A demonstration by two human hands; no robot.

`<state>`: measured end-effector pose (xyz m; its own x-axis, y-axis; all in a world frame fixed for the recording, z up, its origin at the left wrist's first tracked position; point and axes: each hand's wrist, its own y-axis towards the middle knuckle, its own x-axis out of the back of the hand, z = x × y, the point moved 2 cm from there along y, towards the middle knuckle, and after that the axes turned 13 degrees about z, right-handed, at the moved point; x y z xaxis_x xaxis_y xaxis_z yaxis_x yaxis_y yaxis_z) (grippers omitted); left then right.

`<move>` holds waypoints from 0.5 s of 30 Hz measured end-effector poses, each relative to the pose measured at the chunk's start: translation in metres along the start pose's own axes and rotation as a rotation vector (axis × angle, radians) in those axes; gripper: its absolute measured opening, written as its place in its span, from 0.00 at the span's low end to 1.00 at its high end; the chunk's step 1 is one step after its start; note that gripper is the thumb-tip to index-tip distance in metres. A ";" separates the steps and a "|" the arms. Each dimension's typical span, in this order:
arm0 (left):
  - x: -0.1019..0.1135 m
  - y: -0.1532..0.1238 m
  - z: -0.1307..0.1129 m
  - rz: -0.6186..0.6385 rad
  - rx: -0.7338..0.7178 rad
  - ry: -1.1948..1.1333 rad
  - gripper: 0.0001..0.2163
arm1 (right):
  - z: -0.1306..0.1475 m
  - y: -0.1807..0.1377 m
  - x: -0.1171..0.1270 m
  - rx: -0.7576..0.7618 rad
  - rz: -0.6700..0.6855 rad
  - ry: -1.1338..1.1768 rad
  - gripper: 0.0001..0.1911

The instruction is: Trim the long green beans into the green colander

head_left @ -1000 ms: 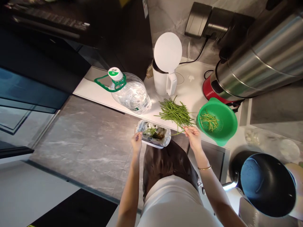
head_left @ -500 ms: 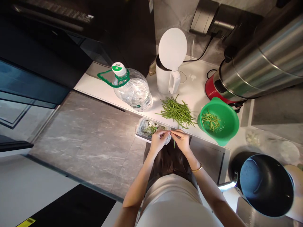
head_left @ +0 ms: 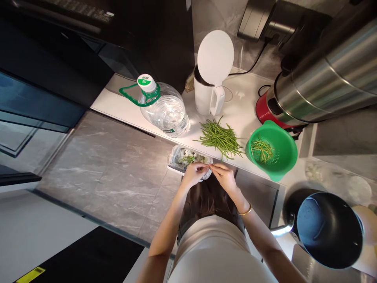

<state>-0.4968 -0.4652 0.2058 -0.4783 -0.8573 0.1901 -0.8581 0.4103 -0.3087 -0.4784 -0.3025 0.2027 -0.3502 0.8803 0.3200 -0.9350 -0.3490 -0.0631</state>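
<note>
My left hand (head_left: 194,173) and my right hand (head_left: 225,175) meet fingertip to fingertip over the near edge of a plastic-lined scrap bin (head_left: 182,156). Both are pinched on a thin green bean stalk between them, which is mostly hidden by the fingers. A loose pile of green bean stalks (head_left: 220,137) lies on the white counter (head_left: 241,114) just beyond my hands. To the right of it, a green colander (head_left: 277,151) holds a few stalks.
A white kettle (head_left: 207,92) with its lid up stands behind the pile. A large clear water jug (head_left: 163,110) is at the left, a steel-and-red appliance (head_left: 297,98) at the right, and a dark pot (head_left: 328,230) at the lower right.
My right hand took a stalk from the pile and brought it to the bin. My left hand left the bin's edge and joined it; both now pinch the stalk.
</note>
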 end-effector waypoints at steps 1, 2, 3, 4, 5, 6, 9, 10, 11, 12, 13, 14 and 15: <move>0.002 0.000 0.001 0.021 0.007 -0.013 0.10 | 0.000 0.000 0.000 0.002 0.014 0.007 0.12; 0.004 0.000 0.003 0.046 0.012 -0.031 0.10 | 0.000 -0.001 -0.001 0.005 0.026 0.016 0.12; 0.005 0.001 0.004 0.071 0.017 -0.051 0.09 | 0.001 -0.001 -0.001 0.009 0.037 0.027 0.12; 0.007 0.001 0.006 0.096 0.025 -0.072 0.09 | 0.001 -0.001 -0.001 0.012 0.045 0.041 0.12; 0.009 0.000 0.007 0.119 0.035 -0.097 0.09 | 0.002 -0.001 -0.001 0.013 0.052 0.056 0.11; 0.010 0.000 0.007 0.140 0.047 -0.131 0.09 | 0.002 -0.001 -0.001 0.014 0.060 0.073 0.11; 0.011 -0.001 0.009 0.196 0.077 -0.290 0.09 | 0.003 0.000 -0.001 0.010 0.069 0.133 0.10; 0.011 -0.002 0.010 0.206 0.082 -0.351 0.09 | 0.003 0.000 -0.001 0.004 0.064 0.159 0.09; 0.010 -0.003 0.011 0.212 0.087 -0.408 0.10 | 0.003 0.001 -0.001 -0.006 0.052 0.192 0.08; 0.010 -0.004 0.012 0.211 0.093 -0.455 0.10 | 0.003 0.002 -0.002 -0.023 0.038 0.230 0.08; 0.009 -0.004 0.014 0.204 0.101 -0.492 0.11 | 0.002 0.003 -0.002 -0.047 0.023 0.272 0.07; 0.009 -0.005 0.016 0.190 0.112 -0.521 0.11 | 0.001 0.003 -0.002 -0.076 0.005 0.320 0.06; 0.010 -0.006 0.019 0.170 0.126 -0.544 0.11 | 0.000 0.004 -0.001 -0.110 -0.020 0.373 0.06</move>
<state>-0.4926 -0.4829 0.1917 -0.4138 -0.8328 -0.3677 -0.7330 0.5443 -0.4079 -0.4816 -0.3054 0.2024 -0.3096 0.9499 -0.0420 -0.9351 -0.3122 -0.1677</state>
